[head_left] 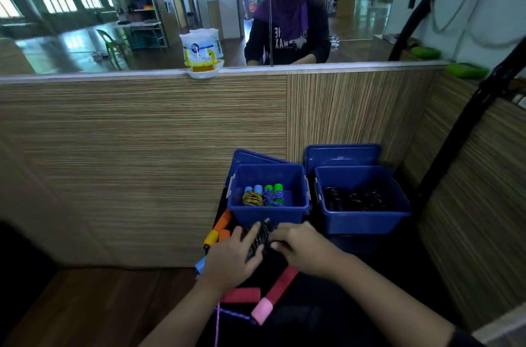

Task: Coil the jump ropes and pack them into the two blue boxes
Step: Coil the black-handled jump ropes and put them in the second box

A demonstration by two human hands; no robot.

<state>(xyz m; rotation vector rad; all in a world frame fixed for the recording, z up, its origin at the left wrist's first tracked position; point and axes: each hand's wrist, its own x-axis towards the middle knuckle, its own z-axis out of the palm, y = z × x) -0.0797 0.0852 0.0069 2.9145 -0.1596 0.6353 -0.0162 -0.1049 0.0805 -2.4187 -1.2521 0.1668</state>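
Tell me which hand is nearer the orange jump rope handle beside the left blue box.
Left. The left hand lies just right of and below the orange handle, its fingers on the black coil. The right hand is farther right, beyond that coil.

black table [355, 250] has two blue boxes [269, 214] [364, 218] on it, plus loose jump rope handles: orange [223, 223], red [283, 285], pink [262, 311].

Both hands meet on a coiled black jump rope [262, 235]: left hand [230, 258] and right hand [301, 250] grip it just before the left blue plastic box [269, 213], which holds two bright-handled coils [263, 196]; the right blue plastic box [367, 218] holds black coils [354, 200].
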